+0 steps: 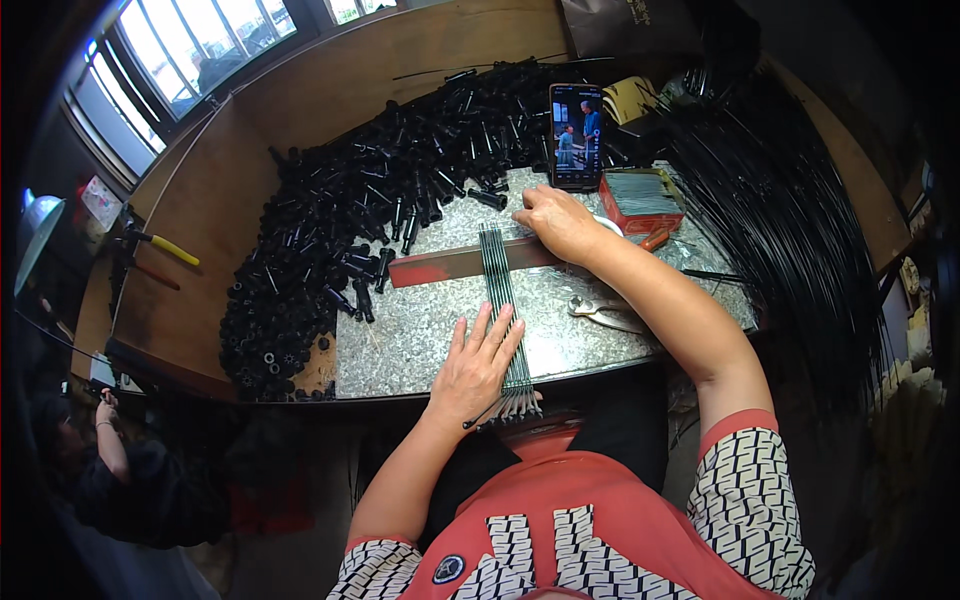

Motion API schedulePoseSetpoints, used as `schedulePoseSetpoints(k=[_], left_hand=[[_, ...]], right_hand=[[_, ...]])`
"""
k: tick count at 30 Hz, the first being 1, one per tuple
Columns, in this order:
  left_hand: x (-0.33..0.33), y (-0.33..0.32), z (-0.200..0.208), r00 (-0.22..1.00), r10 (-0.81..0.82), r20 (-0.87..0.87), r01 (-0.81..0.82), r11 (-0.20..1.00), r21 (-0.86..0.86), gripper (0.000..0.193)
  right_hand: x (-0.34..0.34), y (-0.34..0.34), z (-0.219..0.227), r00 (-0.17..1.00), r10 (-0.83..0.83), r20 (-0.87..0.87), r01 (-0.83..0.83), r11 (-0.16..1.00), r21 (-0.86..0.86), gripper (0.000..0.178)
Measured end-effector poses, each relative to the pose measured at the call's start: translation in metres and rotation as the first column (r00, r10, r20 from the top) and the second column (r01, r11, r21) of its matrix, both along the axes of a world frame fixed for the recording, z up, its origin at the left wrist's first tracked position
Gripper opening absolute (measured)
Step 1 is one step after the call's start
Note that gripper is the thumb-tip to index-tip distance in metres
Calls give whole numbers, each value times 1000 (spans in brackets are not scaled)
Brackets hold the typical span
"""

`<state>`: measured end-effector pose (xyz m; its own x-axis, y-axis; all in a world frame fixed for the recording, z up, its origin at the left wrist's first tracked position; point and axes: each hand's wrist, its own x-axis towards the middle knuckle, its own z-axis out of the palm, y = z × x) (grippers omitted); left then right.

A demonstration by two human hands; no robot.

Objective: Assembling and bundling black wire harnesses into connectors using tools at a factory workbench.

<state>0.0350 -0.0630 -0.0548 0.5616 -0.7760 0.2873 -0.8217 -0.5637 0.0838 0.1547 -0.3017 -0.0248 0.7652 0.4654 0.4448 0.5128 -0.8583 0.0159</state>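
Fingers stretched out, my left hand (476,370) lies across the lower part of a row of thin dark rods (496,268). The rods lie side by side over a flat reddish-grey bar (437,265), and their lower ends fan out past the worktop's near edge. My right hand (562,222) is over the bar's right end, just below an upright phone (576,135). Its fingers are curled closed, and whatever they hold, if anything, is hidden. Pincers (606,314) with metal jaws lie under my right forearm.
Black tubular parts (400,165) are heaped behind and left of the speckled metal worktop (385,350). A red box (642,205) of thin rods stands right of the phone. Long black rods (765,170) pile up at right. Another person (140,470) is at far left.
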Motion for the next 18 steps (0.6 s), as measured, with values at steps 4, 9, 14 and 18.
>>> schedulePoseSetpoints(k=[4,9,14,18], left_hand=[[1,0,-2,1000,-3,26,2,1000,18,90],[2,1,-5,1000,5,21,-5,1000,11,90],[1,1,-3,1000,4,21,-5,1000,17,90],[2,1,-5,1000,6,25,-6,1000,20,90]], right_hand=[[1,0,-1,1000,-9,-23,9,1000,1,15],[2,-2,-5,1000,10,-20,-10,1000,8,16],[3,0,-5,1000,14,-27,-13,999,30,17],[4,3,-4,999,17,-38,-16,1000,25,18]])
